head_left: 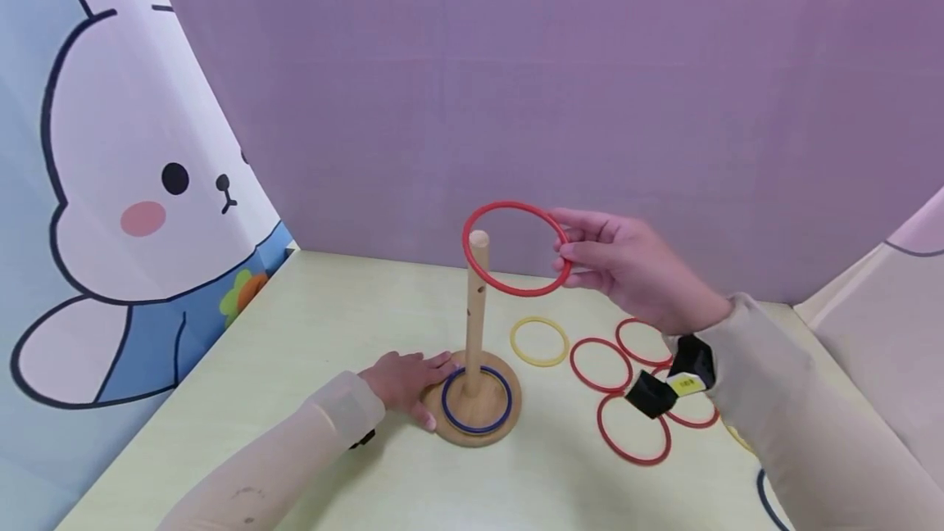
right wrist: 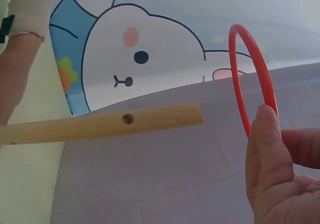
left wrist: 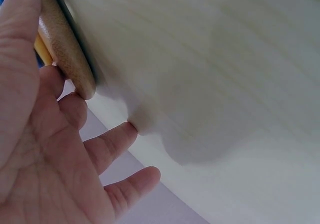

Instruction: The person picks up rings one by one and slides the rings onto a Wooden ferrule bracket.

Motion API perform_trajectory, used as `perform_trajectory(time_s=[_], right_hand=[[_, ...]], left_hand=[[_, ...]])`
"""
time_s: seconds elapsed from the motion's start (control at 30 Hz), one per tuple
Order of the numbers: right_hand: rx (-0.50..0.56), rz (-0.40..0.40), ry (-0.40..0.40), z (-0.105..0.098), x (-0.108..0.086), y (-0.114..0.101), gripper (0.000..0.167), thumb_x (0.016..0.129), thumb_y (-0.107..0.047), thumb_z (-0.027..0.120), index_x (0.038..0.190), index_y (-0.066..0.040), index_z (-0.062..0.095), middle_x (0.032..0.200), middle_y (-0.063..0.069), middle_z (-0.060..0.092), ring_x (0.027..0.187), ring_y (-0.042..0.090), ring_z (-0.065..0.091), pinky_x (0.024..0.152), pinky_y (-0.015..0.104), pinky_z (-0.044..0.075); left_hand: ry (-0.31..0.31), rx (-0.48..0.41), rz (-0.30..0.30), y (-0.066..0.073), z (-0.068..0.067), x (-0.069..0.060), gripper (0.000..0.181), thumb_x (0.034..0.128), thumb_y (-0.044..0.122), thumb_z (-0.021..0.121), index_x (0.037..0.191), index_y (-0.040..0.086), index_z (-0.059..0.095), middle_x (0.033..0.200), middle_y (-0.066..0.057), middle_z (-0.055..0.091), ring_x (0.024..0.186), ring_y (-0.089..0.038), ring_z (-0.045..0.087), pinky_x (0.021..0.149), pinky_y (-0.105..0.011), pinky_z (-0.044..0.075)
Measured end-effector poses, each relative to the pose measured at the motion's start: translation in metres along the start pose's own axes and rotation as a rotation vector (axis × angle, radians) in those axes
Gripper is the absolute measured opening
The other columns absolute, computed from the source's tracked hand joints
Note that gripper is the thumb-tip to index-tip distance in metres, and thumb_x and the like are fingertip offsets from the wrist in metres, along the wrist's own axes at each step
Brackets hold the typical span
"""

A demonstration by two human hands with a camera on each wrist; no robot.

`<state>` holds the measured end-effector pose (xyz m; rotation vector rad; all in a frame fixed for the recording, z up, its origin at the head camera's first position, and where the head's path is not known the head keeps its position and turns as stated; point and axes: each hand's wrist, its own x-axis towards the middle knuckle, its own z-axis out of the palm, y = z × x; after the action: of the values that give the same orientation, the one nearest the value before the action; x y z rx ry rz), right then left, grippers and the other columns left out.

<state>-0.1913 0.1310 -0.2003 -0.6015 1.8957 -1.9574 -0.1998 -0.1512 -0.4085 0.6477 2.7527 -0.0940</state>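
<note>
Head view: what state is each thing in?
Peg: upright
Base: flat on the table
Left grip: touching the base
Raised red ring: off the peg, pinched by the right grip
Blue ring: around the peg's foot
Four red rings: on the table
Yellow ring beside the base: loose
Second yellow ring: mostly hidden
Dark ring: mostly hidden

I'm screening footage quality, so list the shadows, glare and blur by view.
Head: faint shadow on the table beside the left sleeve; left wrist: dim, soft-edged shadows past the left hand, table grain blurry; right wrist: glare on the printed cloth, upper right.
</note>
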Motion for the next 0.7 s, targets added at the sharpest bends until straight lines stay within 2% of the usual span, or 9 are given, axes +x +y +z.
perform_trajectory(time_s=[0.33, 0.7], right_hand=[[0.018, 0.004, 0.016, 0.015, 0.013, 0.011, 0.052, 0.095, 0.007, 0.047, 0.145, 0.006, 0.032, 0.091, 0.004, 0.061, 0.080, 0.010, 0.064, 0.074, 0.024, 0.055], [0.022, 0.003, 0.053, 0.022, 0.025, 0.036, 0.049, 0.097, 0.006, 0.045, 0.145, 0.006, 0.034, 0.094, 0.007, 0.052, 0.082, 0.011, 0.062, 0.074, 0.025, 0.055]], left_hand=[[-0.008, 0.001, -0.001, 0.001, 0.000, -0.001, 0.092, 0.0724, 0.056, 0.075, 0.150, 0.027, 0.035, 0.155, 0.010, 0.028, 0.132, -0.029, 0.043, 0.096, -0.048, 0.043], [-0.015, 0.033, -0.003, -0.001, 0.002, -0.001, 0.093, 0.0726, 0.059, 0.073, 0.150, 0.028, 0.033, 0.155, 0.011, 0.028, 0.131, -0.027, 0.044, 0.092, -0.045, 0.045]])
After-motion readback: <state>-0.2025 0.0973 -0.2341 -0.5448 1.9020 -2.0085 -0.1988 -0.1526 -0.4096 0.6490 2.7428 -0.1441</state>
